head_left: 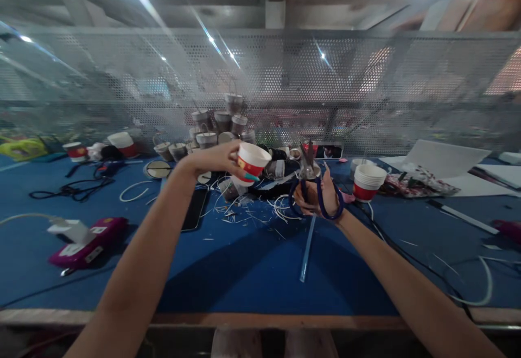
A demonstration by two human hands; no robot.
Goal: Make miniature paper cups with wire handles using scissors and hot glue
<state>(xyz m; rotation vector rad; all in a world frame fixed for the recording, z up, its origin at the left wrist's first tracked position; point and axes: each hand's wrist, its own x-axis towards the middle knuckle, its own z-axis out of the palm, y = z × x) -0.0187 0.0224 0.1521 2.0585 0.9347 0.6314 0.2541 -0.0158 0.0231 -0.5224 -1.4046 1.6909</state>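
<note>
1. Stack of paper cups, white with red bands: our landmark; upright on the blue tabletop, nested one in another. The top cup's inside we cannot make out.
2. Grey cups, piled: well left of the stack and farther back. We count wire loops on several; contents we cannot tell.
3. Single cup, white and red: left of the stack, raised in the left hand. Mouth upward, tipped right; long axis leans from lower left to upper right. Its inside we cannot see.
4. Scissors: just left of the stack, in the right hand. Blades point upward and away from us, slightly parted.
5. Left hand: farther left of the stack; arm outstretched, wrist bent, fingers partly closed around the cup's wall, a teal nail showing.
6. Right hand: beside the stack's left side; fingers curled, one digit raised, dark blue handle loops around it.
</note>
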